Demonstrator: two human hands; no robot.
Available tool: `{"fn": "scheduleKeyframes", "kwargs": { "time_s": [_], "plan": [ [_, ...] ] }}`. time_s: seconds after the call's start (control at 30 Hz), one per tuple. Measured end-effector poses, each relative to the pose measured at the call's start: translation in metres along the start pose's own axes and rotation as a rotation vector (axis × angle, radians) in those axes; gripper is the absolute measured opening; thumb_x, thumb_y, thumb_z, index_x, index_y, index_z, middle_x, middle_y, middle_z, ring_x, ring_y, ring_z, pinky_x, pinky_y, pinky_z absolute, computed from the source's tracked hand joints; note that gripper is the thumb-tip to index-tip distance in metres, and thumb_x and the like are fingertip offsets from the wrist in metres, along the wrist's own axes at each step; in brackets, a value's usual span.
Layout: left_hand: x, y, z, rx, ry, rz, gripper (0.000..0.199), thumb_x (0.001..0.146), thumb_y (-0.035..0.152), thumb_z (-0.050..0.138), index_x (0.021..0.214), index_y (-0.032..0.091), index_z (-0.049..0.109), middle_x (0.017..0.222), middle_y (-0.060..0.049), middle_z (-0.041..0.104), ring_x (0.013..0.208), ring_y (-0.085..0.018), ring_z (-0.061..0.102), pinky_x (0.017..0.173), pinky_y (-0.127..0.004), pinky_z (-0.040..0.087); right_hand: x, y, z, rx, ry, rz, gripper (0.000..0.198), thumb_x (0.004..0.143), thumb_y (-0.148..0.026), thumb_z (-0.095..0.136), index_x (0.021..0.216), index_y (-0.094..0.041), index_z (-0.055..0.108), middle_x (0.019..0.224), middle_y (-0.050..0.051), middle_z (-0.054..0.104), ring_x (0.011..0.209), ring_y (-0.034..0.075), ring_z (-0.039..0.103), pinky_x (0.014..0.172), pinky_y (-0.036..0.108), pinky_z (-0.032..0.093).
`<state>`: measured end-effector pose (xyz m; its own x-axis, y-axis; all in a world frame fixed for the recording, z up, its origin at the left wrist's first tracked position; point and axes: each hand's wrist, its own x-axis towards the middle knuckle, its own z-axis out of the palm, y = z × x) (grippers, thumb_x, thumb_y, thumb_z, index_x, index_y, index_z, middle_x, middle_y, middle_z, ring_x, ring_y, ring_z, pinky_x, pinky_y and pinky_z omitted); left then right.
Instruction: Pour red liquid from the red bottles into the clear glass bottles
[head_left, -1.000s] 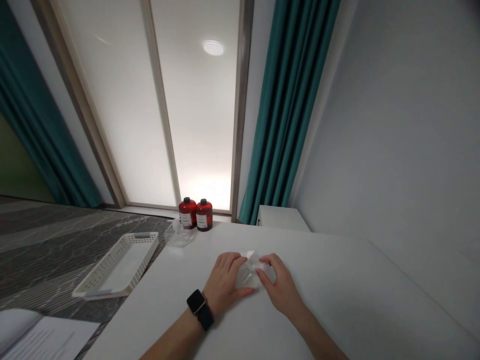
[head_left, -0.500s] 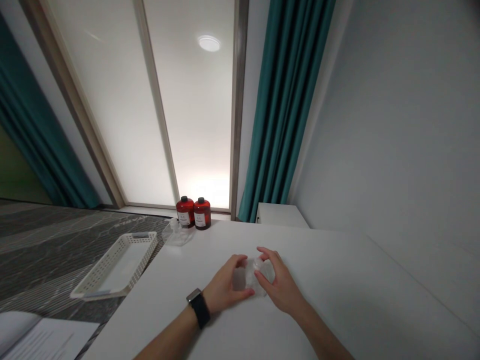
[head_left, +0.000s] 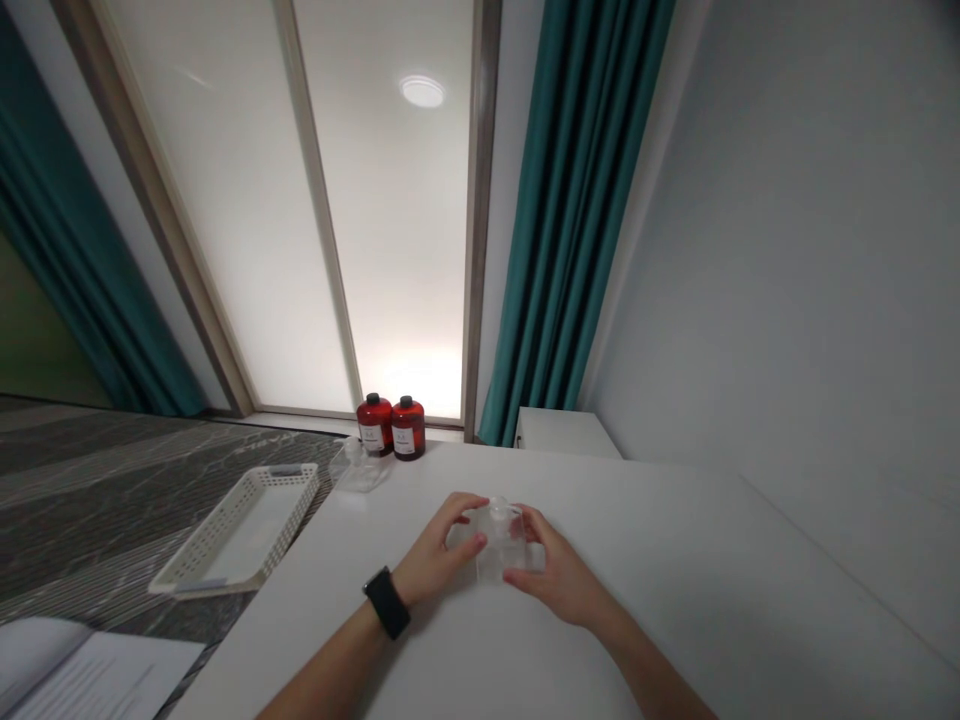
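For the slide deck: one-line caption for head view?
Both hands hold a clear container on a white table.

Head view looks forward-down, seemingly close over table [head_left: 675, 560].

Two red bottles [head_left: 391, 427] are set at table [head_left: 675, 560] far edge; white basket [head_left: 240, 530] and papers [head_left: 90, 680] are placed left.

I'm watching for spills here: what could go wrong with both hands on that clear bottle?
The clear bottle is hard to see against the white table, and the left hand and right hand grip it only by the fingertips, so it might slip or tip. Whether its cap is tight cannot be told. The two red bottles stand close enough that a reach could knock them.
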<state>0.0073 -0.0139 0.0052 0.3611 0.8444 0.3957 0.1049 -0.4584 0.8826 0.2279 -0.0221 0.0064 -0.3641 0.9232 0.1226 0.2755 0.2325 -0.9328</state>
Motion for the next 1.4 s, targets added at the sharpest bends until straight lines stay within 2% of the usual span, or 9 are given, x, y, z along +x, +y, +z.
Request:
{"fn": "scheduleKeyframes", "kwargs": {
  "time_s": [0.13,0.33,0.73,0.97,1.03,1.17,1.23,1.33,1.4],
  "plan": [
    [0.002,0.007,0.0,0.062,0.023,0.041,0.034,0.092,0.049,0.061,0.111,0.022,0.067,0.118,-0.01,0.059,0.115,-0.027,0.055,0.101,-0.043,0.042,-0.002,0.005,0.009,-0.049,0.037,-0.007,0.074,0.063,-0.016,0.077,0.131,-0.022,0.047,0.125,0.008,0.06,0.117,0.028,0.057,0.107,0.048,0.04],
    [0.003,0.011,0.005,0.062,0.029,-0.048,0.036,0.089,0.052,0.063,0.104,0.02,0.071,0.111,-0.01,0.06,0.111,-0.028,0.056,0.102,-0.042,0.042,-0.001,0.018,0.02,-0.052,0.023,-0.032,0.076,0.064,-0.013,0.077,0.132,-0.021,0.045,0.126,0.008,0.059,0.119,0.026,0.055,0.108,0.046,0.039],
    [-0.001,0.005,0.011,0.204,0.074,0.034,0.026,0.088,0.046,0.067,0.099,0.023,0.072,0.107,-0.009,0.06,0.112,-0.029,0.053,0.1,-0.045,0.043,0.0,0.02,0.022,-0.119,0.023,-0.058,0.068,0.062,-0.01,0.079,0.121,-0.023,0.049,0.121,0.007,0.06,0.115,0.027,0.056,0.102,0.047,0.042],
    [-0.001,0.005,0.02,0.233,0.215,-0.013,0.019,0.085,0.038,0.07,0.088,0.02,0.063,0.104,-0.008,0.062,0.109,-0.029,0.056,0.098,-0.045,0.043,0.001,0.021,0.036,-0.248,0.14,-0.009,0.068,0.06,-0.015,0.081,0.119,-0.02,0.049,0.116,0.009,0.06,0.11,0.03,0.057,0.098,0.047,0.044],
    [-0.001,0.004,0.02,0.222,0.203,-0.004,0.018,0.086,0.038,0.069,0.089,0.02,0.064,0.105,-0.008,0.061,0.107,-0.027,0.057,0.098,-0.044,0.044,0.0,0.02,0.035,-0.251,0.121,-0.004,0.071,0.06,-0.016,0.082,0.123,-0.02,0.048,0.117,0.01,0.059,0.111,0.03,0.057,0.099,0.047,0.044],
    [-0.001,0.0,0.009,0.179,0.143,0.006,0.022,0.086,0.041,0.07,0.093,0.021,0.066,0.112,-0.009,0.059,0.111,-0.026,0.055,0.102,-0.043,0.042,-0.003,0.014,0.02,-0.183,-0.028,-0.046,0.089,0.061,-0.015,0.082,0.138,-0.023,0.04,0.133,0.01,0.053,0.123,0.028,0.051,0.108,0.046,0.039],
    [-0.001,-0.002,0.002,0.148,0.115,-0.012,0.026,0.085,0.044,0.07,0.097,0.021,0.068,0.114,-0.009,0.058,0.112,-0.027,0.055,0.103,-0.045,0.042,-0.005,0.011,0.01,-0.164,-0.076,-0.084,0.081,0.065,-0.015,0.079,0.138,-0.024,0.042,0.13,0.008,0.055,0.119,0.026,0.054,0.106,0.044,0.041],
    [0.001,-0.004,-0.003,0.125,0.106,-0.038,0.029,0.085,0.047,0.07,0.095,0.02,0.069,0.114,-0.01,0.057,0.112,-0.028,0.055,0.103,-0.046,0.042,-0.005,0.01,0.0,-0.169,-0.074,-0.089,0.048,0.074,-0.016,0.071,0.119,-0.021,0.056,0.105,0.004,0.064,0.097,0.022,0.062,0.095,0.043,0.049],
    [0.002,-0.003,-0.004,0.13,0.099,-0.039,0.029,0.084,0.048,0.07,0.093,0.021,0.07,0.113,-0.01,0.057,0.112,-0.028,0.055,0.103,-0.047,0.042,-0.003,0.012,0.0,-0.157,-0.051,-0.096,0.04,0.074,-0.016,0.07,0.113,-0.021,0.058,0.104,0.004,0.065,0.098,0.023,0.062,0.095,0.044,0.049]
  ]
}}
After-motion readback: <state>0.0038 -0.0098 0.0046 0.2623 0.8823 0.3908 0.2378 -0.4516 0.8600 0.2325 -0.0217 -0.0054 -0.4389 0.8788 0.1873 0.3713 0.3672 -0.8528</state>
